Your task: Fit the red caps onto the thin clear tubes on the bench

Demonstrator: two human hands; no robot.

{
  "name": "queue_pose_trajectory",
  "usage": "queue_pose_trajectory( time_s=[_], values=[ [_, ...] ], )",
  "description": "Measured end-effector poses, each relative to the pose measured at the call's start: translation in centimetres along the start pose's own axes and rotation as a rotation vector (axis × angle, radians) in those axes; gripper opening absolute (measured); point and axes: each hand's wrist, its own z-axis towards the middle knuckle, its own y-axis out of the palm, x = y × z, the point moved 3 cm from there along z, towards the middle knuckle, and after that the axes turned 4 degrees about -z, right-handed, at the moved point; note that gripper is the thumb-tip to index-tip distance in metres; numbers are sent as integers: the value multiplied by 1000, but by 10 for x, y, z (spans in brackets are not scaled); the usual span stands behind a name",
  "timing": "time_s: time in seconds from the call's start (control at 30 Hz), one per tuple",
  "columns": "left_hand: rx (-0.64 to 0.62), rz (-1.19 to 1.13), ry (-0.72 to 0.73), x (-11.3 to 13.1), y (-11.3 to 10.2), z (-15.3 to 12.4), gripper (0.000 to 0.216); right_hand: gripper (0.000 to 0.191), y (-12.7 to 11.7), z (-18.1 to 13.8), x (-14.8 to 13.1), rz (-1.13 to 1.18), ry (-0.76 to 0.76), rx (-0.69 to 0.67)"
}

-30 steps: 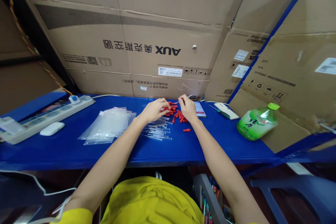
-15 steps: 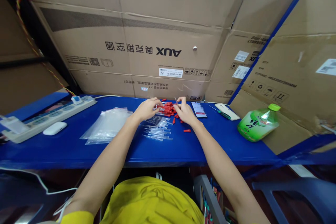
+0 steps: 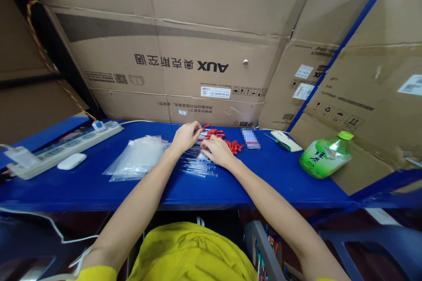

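Closest to the camera, a bright yellow fabric shirt [image 3: 193, 254] can be seen, with a grey plastic bin [image 3: 263, 250] of tools tucked beside it under a glossy blue tabletop [image 3: 211, 193]; on the table, kinda dead centre, a loose bunch of thin clear plastic tubes [image 3: 199, 170] is spread out, and a stack of flat clear plastic bags [image 3: 140, 158] is laid just left of it; a small rounded white plastic case [image 3: 71, 161] is parked further left, and a green-capped clear bottle with a green label [image 3: 325, 158] is propped on its side over at the right; the right hand [image 3: 217, 151] is held over the tubes with its fingers curled and bunched, though whether anything is pinched can't be told; a heap of small red bulb-shaped caps [image 3: 235, 147] is left just right of that hand; the left hand [image 3: 187, 137] is placed a bit further back, fingertips drawn together by a pile of red-capped clear tubes [image 3: 214, 133], and again it can't be told what's gripped, if anything; a green-handled screwdriver [image 3: 282, 144] is set near a flat cream-coloured slab [image 3: 290, 140]; everything's backed by a big brown cardboard sheet [image 3: 198, 22], AUX printed upside down.
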Motion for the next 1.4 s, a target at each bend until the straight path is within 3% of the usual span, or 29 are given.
queue_pose_trajectory(
  time_s=[0.17, 0.27, 0.6, 0.7, 0.97, 1.2, 1.4],
  values=[
    [-46, -32, 87, 0, 9, -1, 10, 14, -11, -3, 7, -16, 106, 123],
    [-62, -139, 47, 1, 16, -1, 13, 25, -22, -8, 16, -40, 139, 218],
    [-155, -380, 52, 14, 28, -6, 25, 16, -29, -13, 35, 103, 154, 173],
    [-154, -313, 69, 16, 29, -6, 28, 16, -28, -15, 45, 107, 191, 148],
    [-136, -19, 170, 14, 35, -9, 25, 13, -35, -28, 84, -36, 470, 176],
    [-187, 46, 217, 18, 46, -9, 27, 10, -24, -24, 75, -110, 354, 24],
    [-174, 70, 221, 20, 47, -8, 23, 26, -14, -23, 72, -145, 342, -4]
  ],
)
